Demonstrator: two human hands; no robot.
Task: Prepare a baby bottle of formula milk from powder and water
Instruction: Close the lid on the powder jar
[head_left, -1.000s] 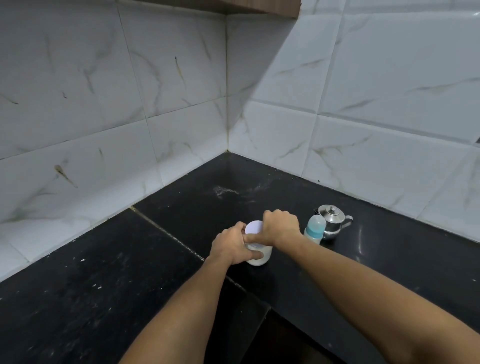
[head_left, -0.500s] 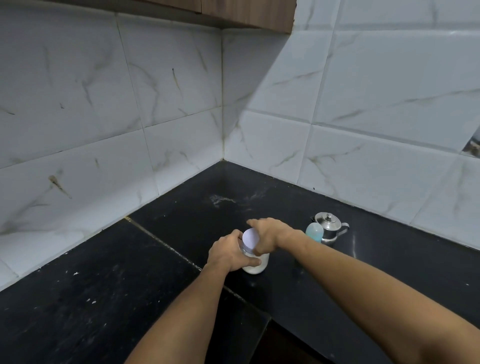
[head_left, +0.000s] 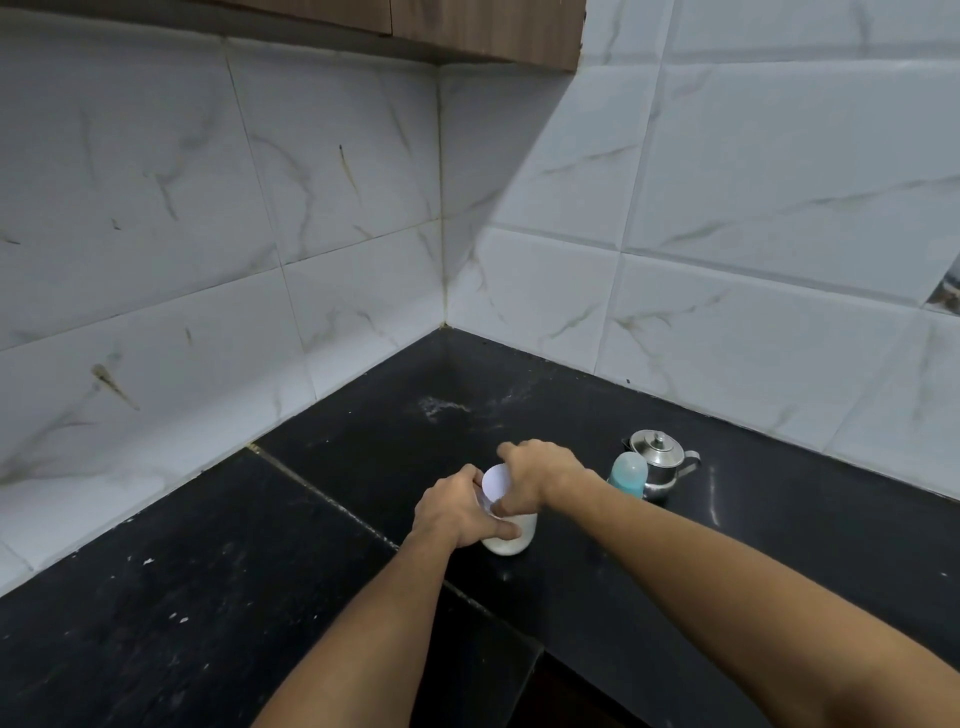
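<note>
1. The left hand (head_left: 457, 512) is wrapped round a small white round plastic tub (head_left: 511, 538) and steadies it on the worktop. The right hand (head_left: 535, 475) reaches over from above and pinches the tub's flat white lid (head_left: 496, 480), which stands tilted up off the rim.
2. The step in hand looks like opening the powder tub. It should go best with the left grip low and firm so the tub neither skids nor tips. The lid should come off slowly so no powder puffs out.
3. The clear baby bottle with a pale blue cap (head_left: 628, 473) stands upright to the right of the tub. It is right in front of a small shiny steel pot with a knobbed lid (head_left: 660, 457); whether they touch I cannot tell.
4. The glossy black stone worktop (head_left: 260, 597) has a seam running across it, white specks and a dusty smear near the corner. It is probably slick under a light tub.
5. White marbled wall tiles (head_left: 727, 182) meet in a corner, and a brown wooden cupboard (head_left: 467, 26) hangs above.
</note>
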